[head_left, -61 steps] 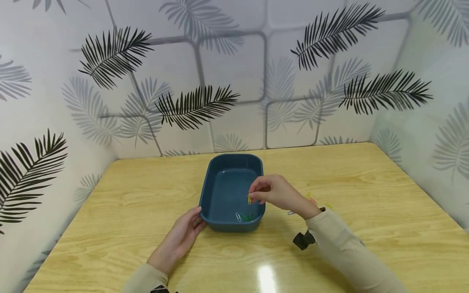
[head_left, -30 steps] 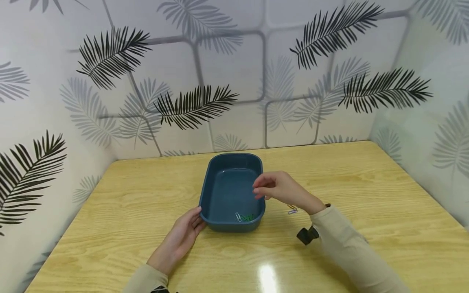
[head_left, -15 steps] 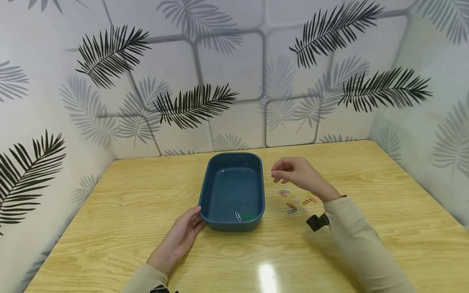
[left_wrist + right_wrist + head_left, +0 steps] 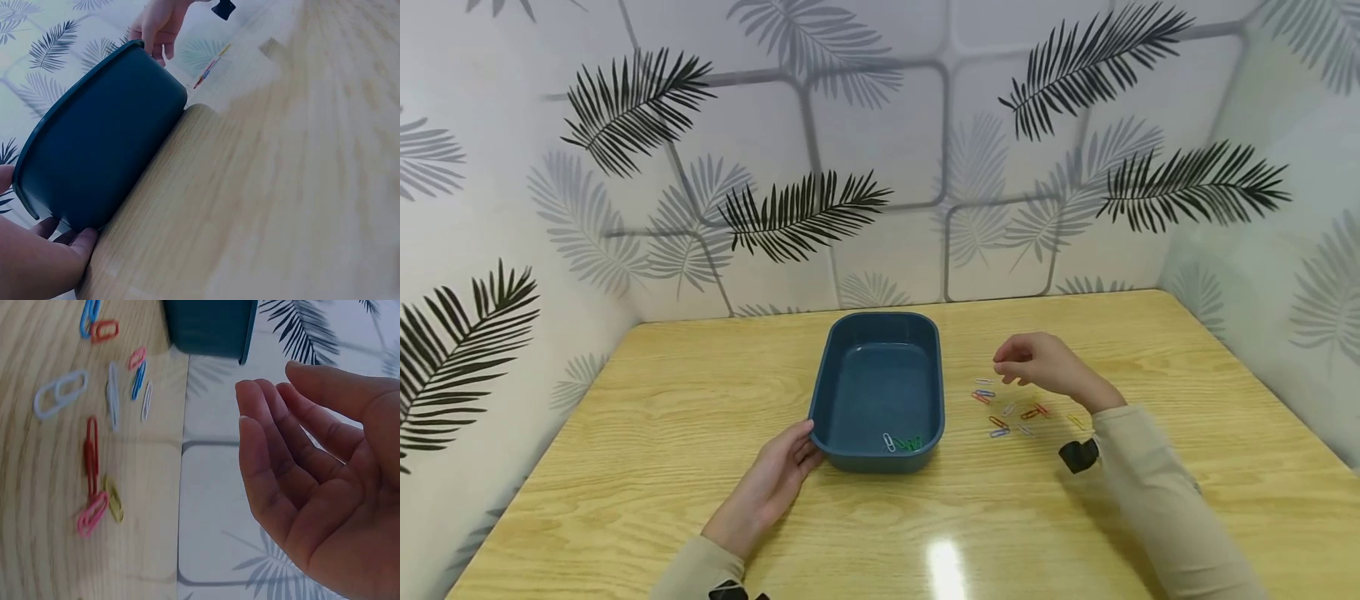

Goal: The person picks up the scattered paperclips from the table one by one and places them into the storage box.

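My left hand [image 4: 780, 475] holds the near left corner of a dark blue plastic bin [image 4: 880, 464], thumb at the rim and fingers against the outer wall. Inside the bin, at its near end, lie a white paper clip [image 4: 889, 442] and several green paper clips [image 4: 910, 444]. My right hand [image 4: 1043, 363] hovers to the right of the bin, over loose paper clips. Its fingers [image 4: 256, 447] are loosely curved, with a gap between thumb and fingertips and nothing held. Among the clips on the table are red ones [image 4: 92, 453], blue ones [image 4: 985, 392] and a yellow one [image 4: 1076, 422].
The bin stands on a light wood-grain table [image 4: 700, 392]. Behind the table rises a wall with leaf-patterned paper [image 4: 887, 150]. A black wrist camera mount [image 4: 1078, 456] sits below my right wrist.
My right hand held a yellow paper clip over the bin two seconds ago and let it go. It has since moved right over the loose clips. My left hand has stayed at the bin.
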Motion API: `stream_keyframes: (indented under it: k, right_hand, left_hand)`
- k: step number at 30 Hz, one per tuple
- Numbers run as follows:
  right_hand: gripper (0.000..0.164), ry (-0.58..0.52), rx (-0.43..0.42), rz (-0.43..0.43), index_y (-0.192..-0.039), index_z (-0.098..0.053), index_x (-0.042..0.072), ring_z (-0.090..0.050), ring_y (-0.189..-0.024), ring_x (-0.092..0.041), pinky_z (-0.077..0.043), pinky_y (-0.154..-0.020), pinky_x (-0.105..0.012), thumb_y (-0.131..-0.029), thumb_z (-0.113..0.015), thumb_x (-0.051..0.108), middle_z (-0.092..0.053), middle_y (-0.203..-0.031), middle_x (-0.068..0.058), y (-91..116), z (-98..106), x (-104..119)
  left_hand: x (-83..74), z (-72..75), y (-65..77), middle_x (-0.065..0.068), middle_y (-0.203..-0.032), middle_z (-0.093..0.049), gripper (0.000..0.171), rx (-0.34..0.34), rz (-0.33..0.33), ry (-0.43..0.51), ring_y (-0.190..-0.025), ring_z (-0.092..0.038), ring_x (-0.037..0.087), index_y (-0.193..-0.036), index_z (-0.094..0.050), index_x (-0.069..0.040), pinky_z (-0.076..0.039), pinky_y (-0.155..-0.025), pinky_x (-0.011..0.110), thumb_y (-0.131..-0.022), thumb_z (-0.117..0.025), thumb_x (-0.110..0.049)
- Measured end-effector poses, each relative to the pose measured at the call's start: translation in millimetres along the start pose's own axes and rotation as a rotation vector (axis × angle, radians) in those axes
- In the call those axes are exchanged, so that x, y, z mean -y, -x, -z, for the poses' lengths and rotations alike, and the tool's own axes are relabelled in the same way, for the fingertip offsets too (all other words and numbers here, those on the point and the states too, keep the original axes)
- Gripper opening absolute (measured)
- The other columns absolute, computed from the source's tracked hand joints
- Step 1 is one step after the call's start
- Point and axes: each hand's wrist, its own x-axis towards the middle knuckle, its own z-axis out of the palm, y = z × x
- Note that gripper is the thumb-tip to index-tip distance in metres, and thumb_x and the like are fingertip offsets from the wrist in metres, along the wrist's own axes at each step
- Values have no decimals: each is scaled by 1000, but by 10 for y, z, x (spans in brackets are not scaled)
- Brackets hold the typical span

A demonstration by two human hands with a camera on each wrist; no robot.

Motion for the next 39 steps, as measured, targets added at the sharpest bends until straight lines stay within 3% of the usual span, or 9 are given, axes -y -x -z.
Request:
stream_keyframes:
  k: [8, 17, 29, 39]
  right_hand:
    - [23, 53, 21, -51, -107, -61, -10, -65, -81, -27, -56, -72, -43, -92, -64, 7, -67, -92, -12, 15, 108, -203]
    - [22, 159, 38, -102, -102, -62, -10, -62, -76, -22, -53, -62, -32, -87, -69, 5, -66, -87, -12, 23, 139, -348]
    - [19, 291, 71, -129, -90, -64, -4, -61, -80, -26, -51, -71, -41, -74, -73, 3, -66, -86, -13, 66, 104, -352]
    - [16, 314, 94, -155, -85, -64, -3, -59, -72, -21, -51, -66, -37, -78, -76, 4, -64, -82, -10, 54, 50, -308]
  left_hand:
    - [3, 8, -3, 13, -128, -55, 46, 11, -1, -13, -116, -52, 19, -138, -40, 11, -40, -103, 35, -100, -48, -14]
    - [1, 5, 0, 11, -126, -56, 46, 5, 4, -18, -114, -53, 18, -138, -40, 10, -40, -102, 33, -101, -48, -15]
    - [1, -10, 7, 10, -121, -60, 45, -3, 4, -18, -112, -54, 18, -136, -43, 10, -42, -99, 32, -100, -50, -16]
    - [-11, -18, 2, 10, -122, -60, 46, -12, 10, -18, -112, -54, 18, -136, -44, 10, -43, -98, 32, -99, -52, -17]
